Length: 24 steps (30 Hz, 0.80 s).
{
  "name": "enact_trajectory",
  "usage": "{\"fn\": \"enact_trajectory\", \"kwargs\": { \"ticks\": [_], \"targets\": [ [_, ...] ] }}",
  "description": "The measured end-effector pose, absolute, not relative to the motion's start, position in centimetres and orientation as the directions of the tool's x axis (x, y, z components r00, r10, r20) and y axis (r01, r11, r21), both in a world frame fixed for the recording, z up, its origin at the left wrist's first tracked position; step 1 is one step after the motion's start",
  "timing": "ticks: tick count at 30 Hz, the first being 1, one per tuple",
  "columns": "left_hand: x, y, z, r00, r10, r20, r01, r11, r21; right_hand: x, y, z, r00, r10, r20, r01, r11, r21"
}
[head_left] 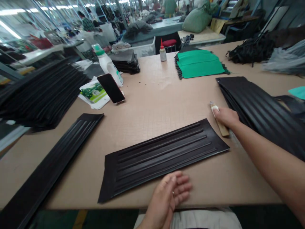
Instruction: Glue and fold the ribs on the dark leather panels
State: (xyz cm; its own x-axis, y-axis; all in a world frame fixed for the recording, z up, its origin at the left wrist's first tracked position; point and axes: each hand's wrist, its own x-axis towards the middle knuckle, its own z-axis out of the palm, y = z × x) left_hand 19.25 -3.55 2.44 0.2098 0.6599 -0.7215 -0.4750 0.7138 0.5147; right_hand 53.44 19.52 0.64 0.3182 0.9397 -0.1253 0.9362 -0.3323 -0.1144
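A black ribbed panel lies at a slant on the table in front of me. Just below its near edge is my left hand, palm turned up and fingers loosely extended, with nothing in it; a ring shows on one finger. To the right of the panel, my right hand is closed on a flat wooden-handled tool with a whitish patch near its far end. What that end is cannot be made out. Beside this hand lies a stack of similar black ribbed panels.
On the left lie another long black ribbed piece and a large black stack. A propped phone, a white bottle, a small red-tipped bottle and green sheets stand or lie farther back on the brown table.
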Motion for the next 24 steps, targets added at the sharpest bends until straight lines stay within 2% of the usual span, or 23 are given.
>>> {"fn": "enact_trajectory", "kwargs": {
  "ticks": [2, 3, 5, 6, 7, 9, 12, 15, 18, 24],
  "targets": [
    [18.9, -4.2, 3.4, 0.391, 0.646, -0.656, -0.228, 0.758, 0.611, 53.7, 19.0, 1.7, 0.333, 0.935, -0.121, 0.933, -0.346, -0.103],
    [18.3, -4.1, 3.9, 0.398, 0.689, -0.605, -0.106, 0.69, 0.716, 53.8, 18.5, 2.4, 0.337, 0.934, -0.115, 0.932, -0.348, -0.097],
    [16.4, -2.7, 4.9, 0.298, 0.859, -0.416, 0.135, 0.394, 0.909, 53.5, 17.3, 3.6, 0.32, 0.942, -0.101, 0.941, -0.328, -0.08],
    [15.3, -1.7, 5.1, 0.235, 0.931, -0.279, 0.264, 0.215, 0.94, 52.9, 16.5, 4.1, 0.297, 0.95, -0.097, 0.95, -0.304, -0.069],
    [14.1, -0.5, 5.0, 0.19, 0.971, -0.143, 0.388, 0.059, 0.92, 52.1, 15.6, 4.4, 0.268, 0.958, -0.098, 0.96, -0.274, -0.056],
    [12.0, 1.8, 4.0, 0.169, 0.985, 0.047, 0.611, -0.142, 0.778, 49.9, 13.6, 4.3, 0.208, 0.971, -0.118, 0.977, -0.212, -0.025],
    [10.2, 3.9, 1.5, 0.237, 0.969, 0.075, 0.844, -0.244, 0.479, 46.0, 10.7, 3.2, 0.193, 0.969, -0.157, 0.981, -0.189, 0.042],
    [10.1, 4.1, -0.4, 0.29, 0.956, 0.05, 0.915, -0.293, 0.277, 43.4, 8.9, 2.2, 0.237, 0.957, -0.166, 0.969, -0.219, 0.117],
    [10.4, 3.6, -0.7, 0.307, 0.949, 0.068, 0.927, -0.314, 0.207, 42.6, 8.8, 2.1, 0.264, 0.95, -0.167, 0.956, -0.235, 0.173],
    [10.6, 3.4, -0.1, 0.318, 0.946, 0.057, 0.931, -0.323, 0.172, 43.0, 13.0, 2.2, 0.271, 0.957, -0.107, 0.945, -0.243, 0.217]
  ]
}}
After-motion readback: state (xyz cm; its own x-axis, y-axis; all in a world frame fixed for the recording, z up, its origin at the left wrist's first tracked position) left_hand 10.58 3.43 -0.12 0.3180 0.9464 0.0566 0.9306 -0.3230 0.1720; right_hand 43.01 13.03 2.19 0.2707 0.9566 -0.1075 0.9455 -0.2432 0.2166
